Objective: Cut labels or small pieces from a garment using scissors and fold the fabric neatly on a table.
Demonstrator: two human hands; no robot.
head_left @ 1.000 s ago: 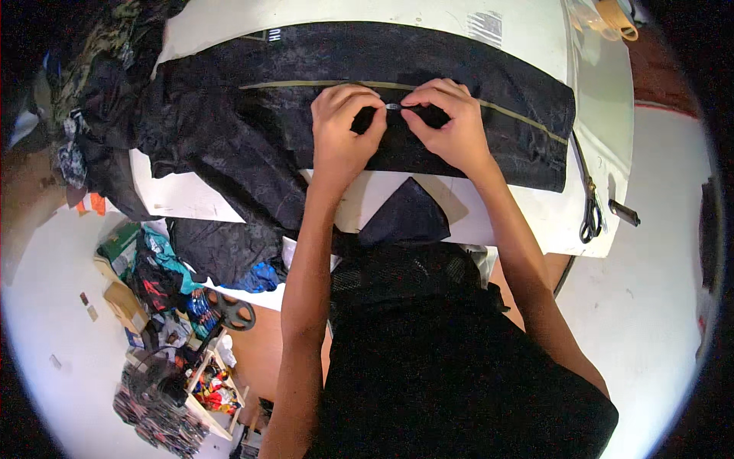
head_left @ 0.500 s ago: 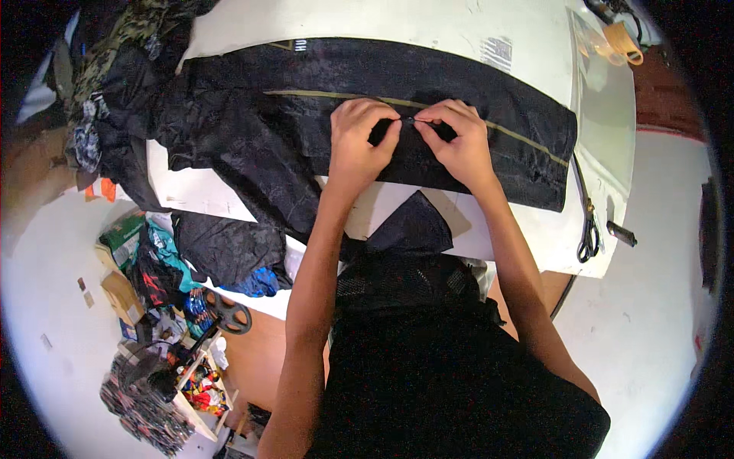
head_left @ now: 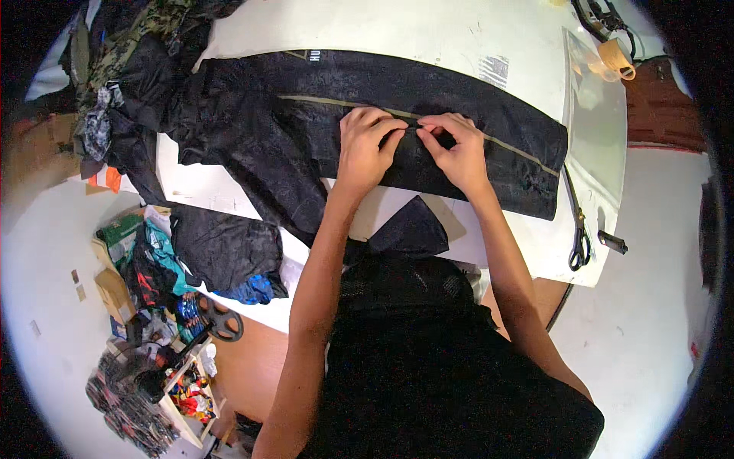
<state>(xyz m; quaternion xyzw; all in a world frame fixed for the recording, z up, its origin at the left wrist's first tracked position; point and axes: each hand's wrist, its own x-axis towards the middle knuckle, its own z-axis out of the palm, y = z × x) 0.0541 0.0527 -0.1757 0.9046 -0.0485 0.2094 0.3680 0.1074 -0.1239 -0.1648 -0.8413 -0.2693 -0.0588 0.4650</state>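
A black jacket (head_left: 252,130) lies spread across a white table (head_left: 428,30), with an olive zipper (head_left: 321,102) running along its length. My left hand (head_left: 365,149) and my right hand (head_left: 457,153) sit side by side on the garment at the zipper line. The fingertips of both hands pinch the fabric at the zipper between them. A loose black fabric piece (head_left: 409,229) lies on the table just below my hands.
Black scissors (head_left: 579,229) and a small black tool (head_left: 612,242) lie at the table's right edge, beside a clear plastic sheet (head_left: 596,130). A tape roll (head_left: 618,57) sits far right. Piled dark clothes (head_left: 115,69) hang at left. A box of fabrics (head_left: 138,260) stands below.
Both hands stay together on the zipper. They have slid slightly along it while the view has shifted a little.
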